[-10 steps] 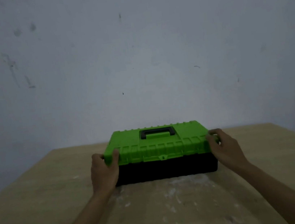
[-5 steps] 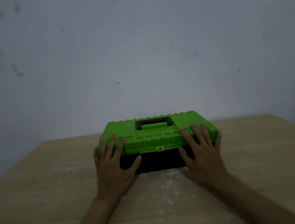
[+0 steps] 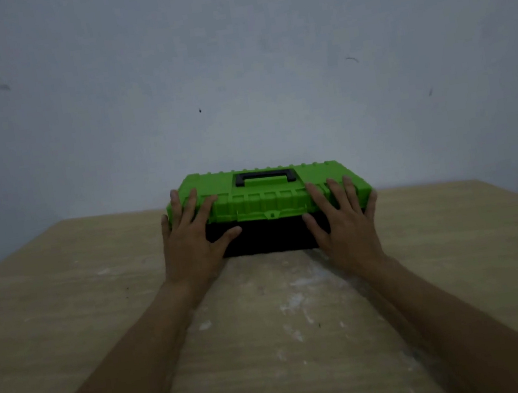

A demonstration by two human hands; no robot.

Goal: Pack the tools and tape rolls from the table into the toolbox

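Head view is showing the closed toolbox sitting at the middle of the table's far edge, its green lid down. The left hand and right hand are lying flat on the lid's 2 front corners, fingers straight and spread, grasping nothing, thumbs reaching over the black base.

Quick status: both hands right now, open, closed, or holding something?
Left hand: open, fingers straight, resting on the closed toolbox.
Right hand: open, fingers straight, resting on the same toolbox.
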